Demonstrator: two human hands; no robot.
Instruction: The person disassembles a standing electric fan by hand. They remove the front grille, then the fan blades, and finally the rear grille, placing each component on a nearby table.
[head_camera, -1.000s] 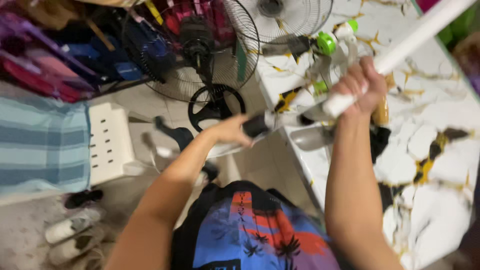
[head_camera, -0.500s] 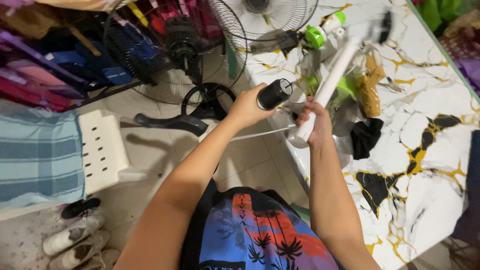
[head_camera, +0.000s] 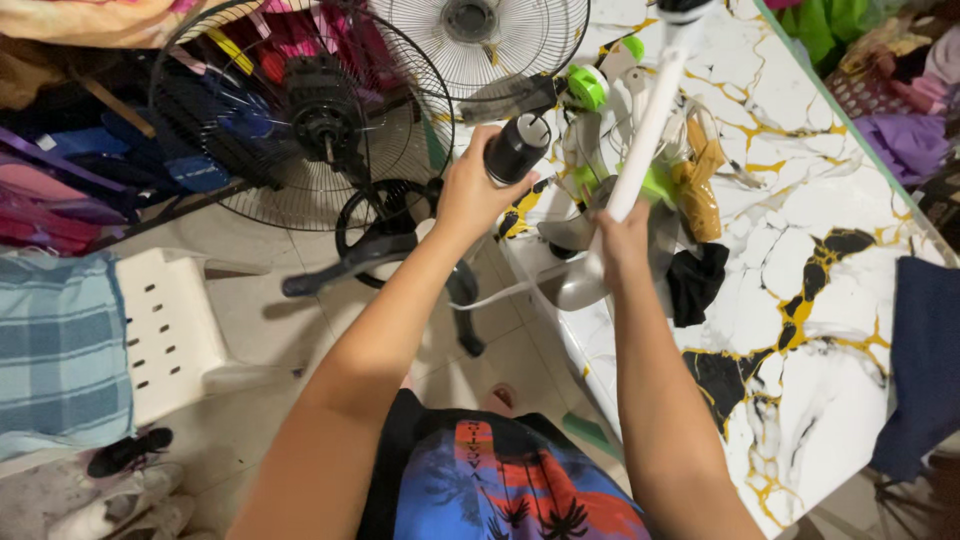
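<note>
1. Gripping a black cylindrical part (head_camera: 515, 150), the left hand (head_camera: 470, 195) hides its lower end, out past the marble table's (head_camera: 840, 300) left edge.
2. The right hand (head_camera: 620, 240) is clenched on one white tube (head_camera: 645, 135); the tube's top is cut off by the frame.
3. Two caged fans (head_camera: 300, 110) stand beyond the hands, both partly cropped.
4. Green-and-white parts (head_camera: 590, 88) near the table's far left corner overlap, so their count is unclear.
5. One black cloth (head_camera: 695, 283) lies near the table's left edge.

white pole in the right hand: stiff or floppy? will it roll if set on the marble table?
Likely stiff: the white pole stays straight though the right hand grips only its lower end. Round and smooth, so probably apt to roll on the marble table.
</note>
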